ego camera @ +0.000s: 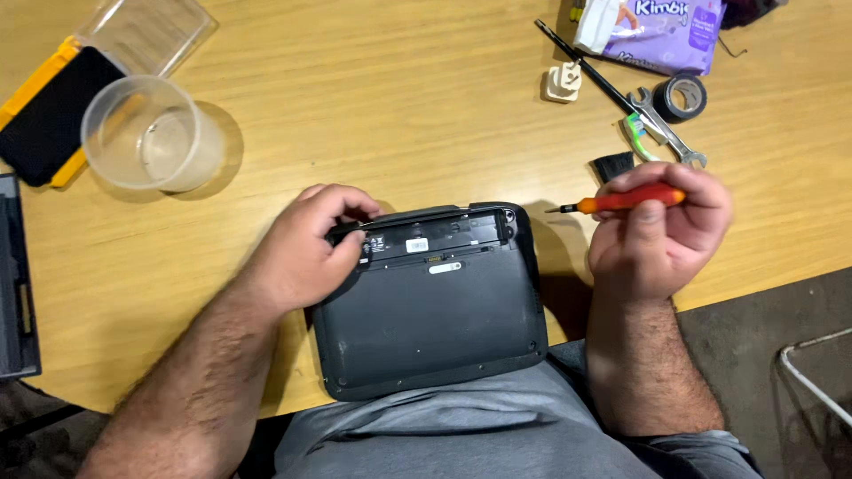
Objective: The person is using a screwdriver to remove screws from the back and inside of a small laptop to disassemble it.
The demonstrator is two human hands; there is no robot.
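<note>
Laptop (435, 310), a small dark grey one, lies underside up at the near edge of the wooden tabletop (399, 98), its near end resting against the person's lap. Along its far edge a long bay stands open, with labels and bare recesses showing inside, so the strip that covered it looks already off or lifted (I cannot tell which, since the fingers hide that corner). The left hand (306, 253) sits on the laptop's far left corner, its grip pressed together on a dark edge piece there. Just right of the laptop, the right hand (661, 235) hovers clear of the casing, its grip pinched around an orange-handled screwdriver (621, 200) whose tip points back toward the laptop without touching it. The main bottom panel looks closed and whole. Beyond the laptop to the left stands a clear plastic cup (151, 133); beyond it to the right lie a spanner (666, 129), a roll of black tape (682, 96) and a white plug (563, 82).
</note>
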